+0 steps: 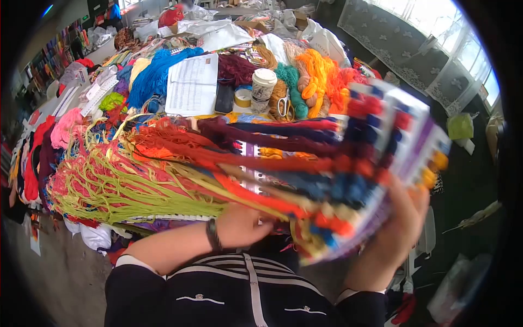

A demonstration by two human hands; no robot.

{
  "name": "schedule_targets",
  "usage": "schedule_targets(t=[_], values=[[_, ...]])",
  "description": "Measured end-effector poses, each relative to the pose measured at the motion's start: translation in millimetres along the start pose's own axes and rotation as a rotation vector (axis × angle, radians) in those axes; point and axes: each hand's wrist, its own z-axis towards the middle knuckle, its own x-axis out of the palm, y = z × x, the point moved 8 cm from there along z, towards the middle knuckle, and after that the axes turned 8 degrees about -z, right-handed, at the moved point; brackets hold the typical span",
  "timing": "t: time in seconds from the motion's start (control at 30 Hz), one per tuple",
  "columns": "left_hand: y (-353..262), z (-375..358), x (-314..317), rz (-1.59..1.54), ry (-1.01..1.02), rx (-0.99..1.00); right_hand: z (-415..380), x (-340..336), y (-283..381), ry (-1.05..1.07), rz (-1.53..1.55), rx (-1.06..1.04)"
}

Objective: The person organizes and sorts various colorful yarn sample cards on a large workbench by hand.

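My right hand is closed on the edge of a white and purple thread card, which is tilted up and blurred by motion. Bundles of thread in red, navy, blue, cream and orange are looped along the card, and their long strands trail left across the table. My left hand is curled at the near edge of the table, under the strands; what its fingers hold is hidden. Beside it spreads a heap of lime green and pink threads. Another punched card shows partly beneath the strands.
Behind the strands are a printed sheet, a dark phone, a tape roll, a lidded paper cup and scissors. Blue skeins, orange skeins and white plastic bags pile up behind them. Curtained windows are on the right.
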Motion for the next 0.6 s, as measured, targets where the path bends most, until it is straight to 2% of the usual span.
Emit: schedule_targets(t=[0.03, 0.07, 0.1, 0.13, 0.17, 0.2, 0.27, 0.3, 0.37, 0.5, 0.6], values=[[20.6, 14.1, 8.1, -0.255, 0.194, -0.122, -11.1, -4.0, 23.3, -0.06, -0.001, -0.12], [57.5, 10.9, 11.7, -0.213, 0.306, -0.137, -13.7, 1.5, 37.8, -0.016, 0.12, -0.206], [54.9, 11.0, 11.6, -0.22, 0.305, -0.138, -10.1, -17.9, 33.5, -0.021, 0.079, -0.171], [67.2, 16.3, -14.5, -0.219, 0.263, -0.141, -4.1, -48.5, 25.8, -0.182, -0.063, -0.109], [72.0, 23.4, -29.9, -0.215, 0.219, -0.143, 14.2, -92.7, 3.0, -0.127, -0.085, -0.039], [79.3, 22.8, -50.1, -0.208, 0.173, -0.146, 26.3, -106.5, -5.8, -0.209, -0.084, -0.029], [83.1, 33.3, -72.1, -0.193, 0.083, -0.158, 45.1, -155.4, -36.0, -0.242, -0.063, 0.067], [93.2, 12.7, -96.4, -0.187, 0.042, -0.165, 50.4, -176.9, -46.7, -0.262, -0.053, 0.113], [93.5, 16.1, -107.0, -0.182, -0.032, -0.182, 56.4, -211.9, -66.5, -0.265, 0.096, 0.234], [99.3, 5.2, -146.2, -0.157, -0.194, -0.206, 70.3, -264.2, -84.1, -0.229, 0.229, 0.262], [98.2, -2.0, -174.4, -0.123, -0.322, -0.223, 78.0, -300.2, -84.3, -0.341, 0.255, 0.248]])
